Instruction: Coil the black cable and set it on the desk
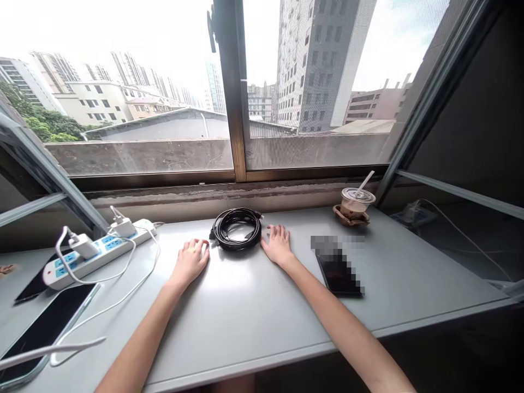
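Observation:
A coiled black cable (221, 236) lies on the grey tabletop (229, 322), near the window side. Its plug ends show at the left and upper right of the coil. My left hand (191, 259) rests palm down on the table just left of the coil, fingers stretched forward, holding nothing. On the coil's other side, my right hand (278, 244) also lies flat with its fingers apart. Its thumb side is close to the cable; whether it touches I cannot tell.
A white power strip (123, 245) with chargers and white cords stands at the left, with a phone (45, 327) in front. To the right lie a dark, partly pixelated flat device (338, 273) and a lidded drink cup (355, 204) with a straw. A window frame (239, 109) rises behind.

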`<state>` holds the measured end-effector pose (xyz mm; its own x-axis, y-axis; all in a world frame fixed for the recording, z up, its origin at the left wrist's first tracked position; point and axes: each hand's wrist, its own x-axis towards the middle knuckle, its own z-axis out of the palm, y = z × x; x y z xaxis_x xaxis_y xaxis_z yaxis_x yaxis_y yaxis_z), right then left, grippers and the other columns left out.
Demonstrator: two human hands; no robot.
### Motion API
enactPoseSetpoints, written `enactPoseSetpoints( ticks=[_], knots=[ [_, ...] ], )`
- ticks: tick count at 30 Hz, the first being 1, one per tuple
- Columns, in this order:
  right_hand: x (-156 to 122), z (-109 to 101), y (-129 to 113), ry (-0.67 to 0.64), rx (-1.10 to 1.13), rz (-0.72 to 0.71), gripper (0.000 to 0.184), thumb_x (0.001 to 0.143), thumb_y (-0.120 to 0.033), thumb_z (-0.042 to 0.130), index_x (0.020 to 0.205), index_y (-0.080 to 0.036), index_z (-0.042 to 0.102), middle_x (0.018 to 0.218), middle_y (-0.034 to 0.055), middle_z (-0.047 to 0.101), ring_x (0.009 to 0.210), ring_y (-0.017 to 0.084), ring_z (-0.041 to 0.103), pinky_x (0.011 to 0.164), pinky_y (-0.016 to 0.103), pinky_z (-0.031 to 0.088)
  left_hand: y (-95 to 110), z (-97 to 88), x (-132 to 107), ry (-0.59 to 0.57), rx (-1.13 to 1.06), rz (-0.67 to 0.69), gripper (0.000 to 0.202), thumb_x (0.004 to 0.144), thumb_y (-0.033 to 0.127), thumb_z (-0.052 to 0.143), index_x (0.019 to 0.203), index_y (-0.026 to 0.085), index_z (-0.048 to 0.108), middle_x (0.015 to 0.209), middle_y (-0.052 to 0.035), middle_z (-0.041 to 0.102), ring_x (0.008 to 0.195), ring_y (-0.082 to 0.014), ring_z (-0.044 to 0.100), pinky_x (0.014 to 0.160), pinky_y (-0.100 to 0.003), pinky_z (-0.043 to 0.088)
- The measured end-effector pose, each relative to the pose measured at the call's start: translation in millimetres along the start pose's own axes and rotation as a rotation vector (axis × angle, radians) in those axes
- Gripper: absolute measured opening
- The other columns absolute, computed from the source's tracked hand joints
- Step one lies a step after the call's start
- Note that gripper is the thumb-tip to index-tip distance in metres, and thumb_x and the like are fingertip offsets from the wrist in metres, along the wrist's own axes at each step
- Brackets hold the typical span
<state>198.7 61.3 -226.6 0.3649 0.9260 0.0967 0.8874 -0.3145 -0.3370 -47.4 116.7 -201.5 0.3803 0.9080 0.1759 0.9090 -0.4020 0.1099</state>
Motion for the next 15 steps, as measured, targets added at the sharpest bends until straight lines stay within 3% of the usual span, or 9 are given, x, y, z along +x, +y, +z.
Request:
enactPoseSetpoints(
  ticks=[4, 9, 12, 15],
  knots=[
    [0, 0, 1, 0.0, 0.003, -0.003, 0.046, 0.089, -0.043, 0.035, 0.124, -0.014, 0.045, 0.139, 0.0191, 0.036, 0.133, 0.03, 0.022, 0.106, 0.045, 0.013, -1, 1.1, -1, 0.015, -0.024, 0.005, 0.035, 0.085, 0.031, 0.033, 0.109, 0.017, 0.055, 0.113, -0.0128, 0.053, 0.108, -0.029, 0.044, 0.09, -0.043, 0.037],
    [0, 3, 5, 0.026, 0.007, 0.004, 0.046, 0.088, -0.043, 0.036, 0.126, -0.016, 0.041, 0.136, 0.0157, 0.039, 0.132, 0.027, 0.022, 0.106, 0.043, 0.014, -3, 6.1, -3, 0.037, -0.064, -0.011, 0.035, 0.085, 0.031, 0.034, 0.111, 0.016, 0.053, 0.114, -0.0131, 0.052, 0.111, -0.0286, 0.043, 0.093, -0.042, 0.036],
    [0, 5, 7, 0.032, 0.008, -0.006, 0.042, 0.089, -0.044, 0.035, 0.12, -0.018, 0.046, 0.134, 0.014, 0.041, 0.131, 0.026, 0.024, 0.105, 0.042, 0.015, -2, 9.3, -4, 0.075, -0.092, -0.066, 0.044, 0.084, 0.031, 0.036, 0.124, 0.012, 0.041, 0.119, -0.0166, 0.047, 0.113, -0.0296, 0.042, 0.093, -0.043, 0.035],
    [1, 8, 9, 0.05, 0.021, 0.001, 0.045, 0.088, -0.043, 0.037, 0.123, -0.016, 0.041, 0.132, 0.0142, 0.042, 0.13, 0.025, 0.025, 0.105, 0.04, 0.015, -1, 11.9, -5, 0.098, -0.109, -0.093, 0.051, 0.084, 0.03, 0.037, 0.129, 0.009, 0.033, 0.122, -0.0188, 0.043, 0.114, -0.0302, 0.041, 0.094, -0.044, 0.033]
  ],
)
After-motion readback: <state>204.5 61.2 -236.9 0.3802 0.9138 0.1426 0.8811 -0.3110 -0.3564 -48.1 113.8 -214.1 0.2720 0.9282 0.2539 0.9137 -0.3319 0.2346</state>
